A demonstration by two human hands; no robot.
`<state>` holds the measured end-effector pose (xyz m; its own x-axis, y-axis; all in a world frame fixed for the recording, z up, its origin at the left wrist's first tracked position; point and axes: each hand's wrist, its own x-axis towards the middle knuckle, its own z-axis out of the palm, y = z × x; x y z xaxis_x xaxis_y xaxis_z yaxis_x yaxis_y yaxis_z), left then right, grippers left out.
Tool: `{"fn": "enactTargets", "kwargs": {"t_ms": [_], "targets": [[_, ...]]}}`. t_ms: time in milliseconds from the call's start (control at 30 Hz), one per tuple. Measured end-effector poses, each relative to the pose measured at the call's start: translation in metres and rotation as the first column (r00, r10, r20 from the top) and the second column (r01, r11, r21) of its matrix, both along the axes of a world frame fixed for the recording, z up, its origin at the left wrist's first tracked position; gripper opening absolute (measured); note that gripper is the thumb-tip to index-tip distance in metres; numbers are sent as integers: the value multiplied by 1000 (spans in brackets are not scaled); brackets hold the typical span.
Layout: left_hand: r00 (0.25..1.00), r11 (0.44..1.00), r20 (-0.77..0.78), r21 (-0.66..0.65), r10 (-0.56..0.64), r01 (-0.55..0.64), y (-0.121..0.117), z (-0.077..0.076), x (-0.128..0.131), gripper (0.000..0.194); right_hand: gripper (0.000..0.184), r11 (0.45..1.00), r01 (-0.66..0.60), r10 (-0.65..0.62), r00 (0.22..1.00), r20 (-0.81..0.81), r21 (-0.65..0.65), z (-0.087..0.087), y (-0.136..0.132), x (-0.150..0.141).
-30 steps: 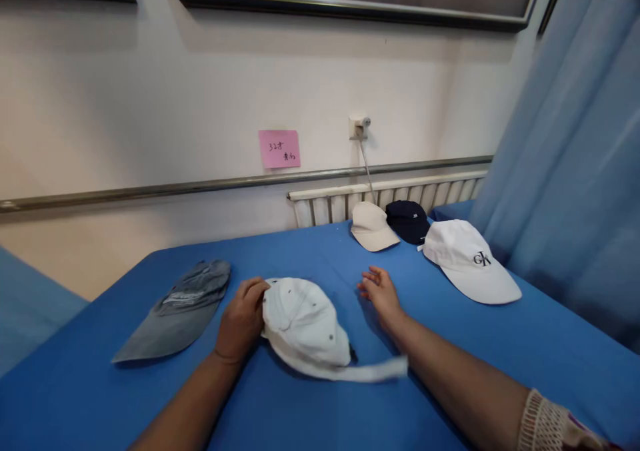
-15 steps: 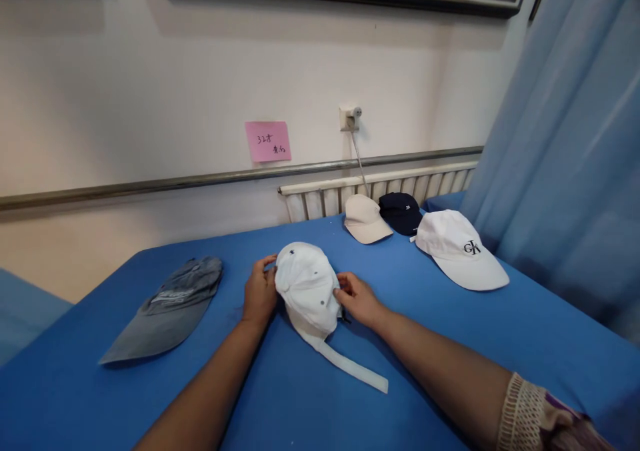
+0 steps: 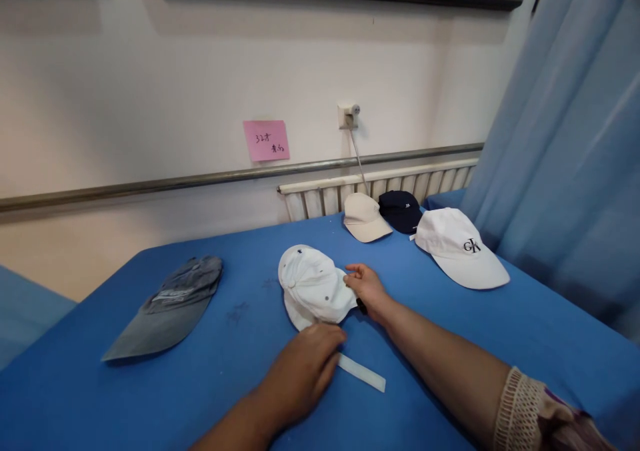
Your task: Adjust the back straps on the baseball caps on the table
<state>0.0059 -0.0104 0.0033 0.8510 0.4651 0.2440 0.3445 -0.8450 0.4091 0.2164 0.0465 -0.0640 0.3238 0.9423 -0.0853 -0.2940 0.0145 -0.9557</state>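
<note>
A white baseball cap [image 3: 317,281] with a small dark emblem and eyelets lies on the blue tabletop, its loose strap [image 3: 363,373] stretched toward the lower right. My right hand [image 3: 367,289] pinches the cap's right edge, near a small black buckle [image 3: 361,305]. At the near side of the cap, my left hand [image 3: 307,367] lies across the strap with its fingers curved. It covers part of the strap and cap edge. Blur and the hand's back hide whether those fingers grip.
A grey cap [image 3: 175,311] lies on the left. Toward the back right sit a beige cap [image 3: 365,217], a navy cap [image 3: 400,211] and a white lettered cap [image 3: 457,247]. Behind the blue table [image 3: 150,404] are a radiator [image 3: 320,201] and rail; a blue curtain [image 3: 565,171] hangs right.
My left hand has left the cap's left side and moved nearer and right, over the strap. The cap has turned and shifted slightly right; my right hand keeps its hold.
</note>
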Motion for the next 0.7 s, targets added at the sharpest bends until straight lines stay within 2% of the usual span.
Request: {"fn": "enactTargets", "kwargs": {"t_ms": [67, 167, 300, 400, 467, 533, 600, 700], "targets": [[989, 998, -133, -22, -63, 60, -9, 1, 12, 30, 40, 1000, -18, 19, 1000, -10, 5, 1, -2, 1], [964, 999, -265, -24, -36, 31, -5, 4, 15, 22, 40, 997, -70, 70, 997, -10, 12, 3, -5, 3], [948, 996, -308, -24, 76, -88, 8, 7, -7, 16, 35, 979, -204, 204, 978, 54, -7, 7, -9, 3], [935, 983, -316, -39, 158, -179, 15, 11, -29, 19, 27, 960, -276, 281, 929, 241, -57, 11, -15, 2], [928, 973, -319, -61, 191, -222, 16, 15, -41, 19, 22, 969, -242, 233, 842, 487, -46, 17, -24, 3], [925, 961, -308, -87, 223, -261, 17, 18, -47, 17, 17, 955, -298, 210, 671, 711, -1, 23, -36, 4], [923, 953, -301, -108, 242, -284, 16, 19, -49, 17, 15, 886, -464, 296, 545, 785, -12, 30, -47, 4], [922, 946, -301, -134, 244, -294, 15, 20, -47, 20, 32, 787, -614, 338, 351, 873, -58, 36, -58, 1]]}}
